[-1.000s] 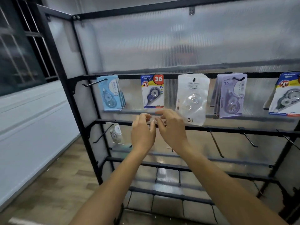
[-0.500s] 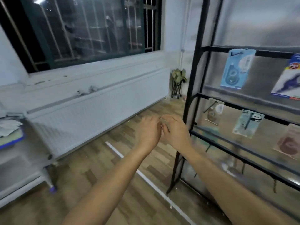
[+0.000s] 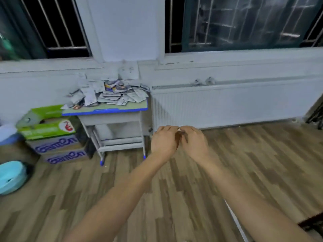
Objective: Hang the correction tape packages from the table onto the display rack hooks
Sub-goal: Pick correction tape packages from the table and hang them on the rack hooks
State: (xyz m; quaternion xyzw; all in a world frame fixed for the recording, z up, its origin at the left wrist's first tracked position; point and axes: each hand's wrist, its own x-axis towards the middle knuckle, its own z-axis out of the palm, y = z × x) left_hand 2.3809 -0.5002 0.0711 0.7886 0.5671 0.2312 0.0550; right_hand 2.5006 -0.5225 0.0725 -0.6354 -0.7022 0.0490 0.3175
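Head camera looks forward and down, table [image 3: 104,109] well ahead.

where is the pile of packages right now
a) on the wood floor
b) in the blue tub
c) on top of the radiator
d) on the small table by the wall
d: the pile of packages lies heaped on the small table with the blue edge, left of the radiator.

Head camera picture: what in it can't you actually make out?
- Pile of packages on the table: too blurred and small to count or read.
- Left hand and right hand: seen from the back, fingertips meeting; whether they hold anything is hidden.
- Display rack: outside the head view.
- Blue tub: cut off by the left edge.
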